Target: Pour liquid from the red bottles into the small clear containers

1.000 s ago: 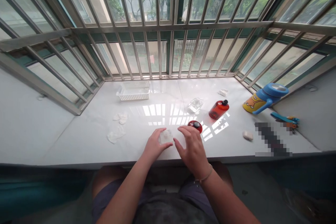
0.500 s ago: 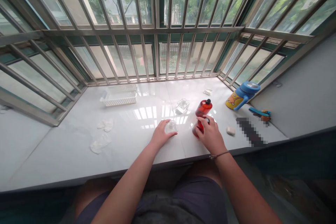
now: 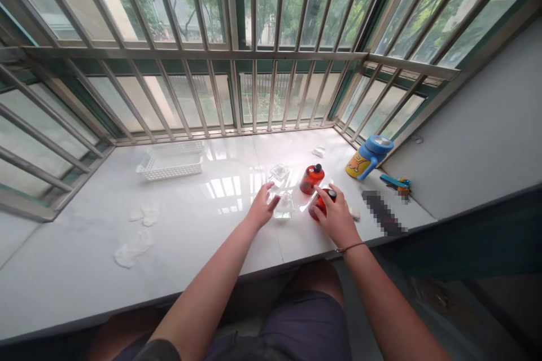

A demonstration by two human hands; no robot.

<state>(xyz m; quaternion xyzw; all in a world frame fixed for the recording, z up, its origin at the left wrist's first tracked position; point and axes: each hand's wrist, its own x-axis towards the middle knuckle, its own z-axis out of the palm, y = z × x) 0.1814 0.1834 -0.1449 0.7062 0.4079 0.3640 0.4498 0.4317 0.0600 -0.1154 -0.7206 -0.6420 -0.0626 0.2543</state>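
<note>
My left hand (image 3: 263, 207) is open, its thumb and fingers apart, just left of a clear square glass bottle (image 3: 283, 207) standing on the white counter (image 3: 203, 242). Behind that bottle stands a second clear glass bottle (image 3: 279, 174). My right hand (image 3: 336, 214) curves around a red bottle with a black cap (image 3: 318, 210), thumb on the near side and fingers over the far side. The hand partly covers this bottle, which appears to rest on the counter. Another red bottle (image 3: 311, 181), also black-capped, stands upright just behind it.
A white perforated basket (image 3: 171, 168) sits at the back left. Crumpled white pieces (image 3: 133, 248) lie on the left. On the right are a blue and yellow cup (image 3: 367, 158), a teal and orange tool (image 3: 396, 183), a blurred-out dark object (image 3: 383, 214) and a small pale block (image 3: 354, 214).
The view has turned right. My left hand has let go of the front glass bottle, which now stands farther right, before the other one. My right hand has shifted the front red bottle rightward.
</note>
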